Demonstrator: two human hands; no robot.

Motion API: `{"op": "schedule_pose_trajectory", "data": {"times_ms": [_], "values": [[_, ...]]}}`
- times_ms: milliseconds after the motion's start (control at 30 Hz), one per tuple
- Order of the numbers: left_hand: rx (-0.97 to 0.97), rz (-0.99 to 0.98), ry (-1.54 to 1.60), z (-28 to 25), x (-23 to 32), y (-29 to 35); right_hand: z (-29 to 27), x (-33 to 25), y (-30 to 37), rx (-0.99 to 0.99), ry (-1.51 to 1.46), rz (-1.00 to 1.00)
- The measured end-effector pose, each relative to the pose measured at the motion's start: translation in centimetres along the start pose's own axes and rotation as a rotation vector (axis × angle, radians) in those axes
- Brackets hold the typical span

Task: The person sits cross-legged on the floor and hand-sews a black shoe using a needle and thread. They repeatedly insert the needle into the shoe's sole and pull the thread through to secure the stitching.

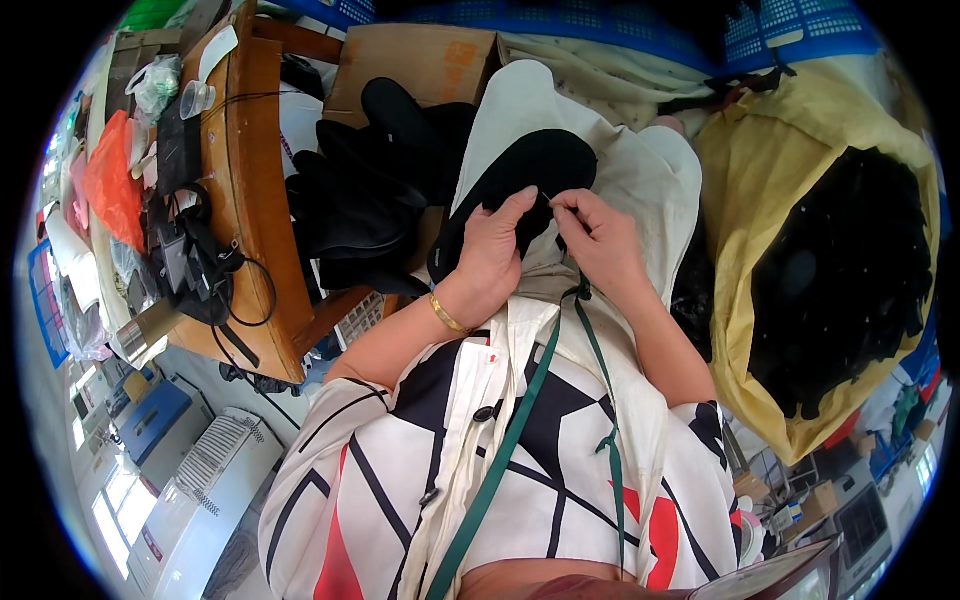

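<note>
Cluttered workroom around you: wooden table (255,150) to your left, cardboard box (410,65) ahead, blue crates (800,25) at the far edge. Pale cloth (630,160) covers your lap.

Black sole (505,180) lies over your lap, slanting from upper right to lower left, toe end away from you. Your left hand (493,245) grasps its near right edge, thumb pressed on the upper face; fingers beneath mostly hidden. Your right hand (603,235) is just beside, thumb and forefinger pinched, apparently on a thin pale sliver (545,198). Needle or thread, too small to tell.

Step in hand, as I judge it: fine fingertip work at the sole's edge. Next move seems to call for a firm left thumb and a light, exact right pinch, with the left thumb tip kept clear of the sliver.

Count: one sole in hand, two hands on the work, one bracelet (447,313), on your left wrist. One table, one box, one orange bag (115,180) on the table. Pile (375,180) of black pieces left of your lap: several, overlapping, no sure number. One yellow sack (735,300) at your right; its dark contents blur together, uncountable.
</note>
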State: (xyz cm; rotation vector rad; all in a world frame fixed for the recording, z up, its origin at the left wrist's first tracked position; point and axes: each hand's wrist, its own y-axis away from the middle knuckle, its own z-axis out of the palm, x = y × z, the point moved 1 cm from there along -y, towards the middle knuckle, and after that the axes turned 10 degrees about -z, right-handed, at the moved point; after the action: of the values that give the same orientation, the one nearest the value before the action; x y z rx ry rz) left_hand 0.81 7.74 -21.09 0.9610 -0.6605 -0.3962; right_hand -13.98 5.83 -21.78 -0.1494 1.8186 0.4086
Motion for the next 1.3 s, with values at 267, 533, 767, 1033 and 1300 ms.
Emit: {"op": "schedule_pose_trajectory", "data": {"times_ms": [267, 533, 767, 1033, 1300], "values": [[-0.079, 0.02, -0.023, -0.2, -0.3, -0.1, -0.3, 0.7, -0.1, -0.005, -0.015, 0.01], [-0.162, 0.059, -0.162, -1.0, -1.1, -0.3, -0.6, 0.1, -0.2, -0.079, -0.138, 0.148], [-0.167, 0.016, -0.166, -1.1, -0.8, -0.6, 0.0, 1.1, 1.2, -0.027, -0.154, 0.06], [-0.114, -0.048, -0.18, -1.6, -0.3, -1.3, 1.0, 1.7, 1.4, 0.039, -0.151, -0.003], [-0.22, 0.045, -0.295, -2.4, -1.6, -1.4, 1.0, -0.5, -0.2, 0.029, -0.154, 0.102]]}}
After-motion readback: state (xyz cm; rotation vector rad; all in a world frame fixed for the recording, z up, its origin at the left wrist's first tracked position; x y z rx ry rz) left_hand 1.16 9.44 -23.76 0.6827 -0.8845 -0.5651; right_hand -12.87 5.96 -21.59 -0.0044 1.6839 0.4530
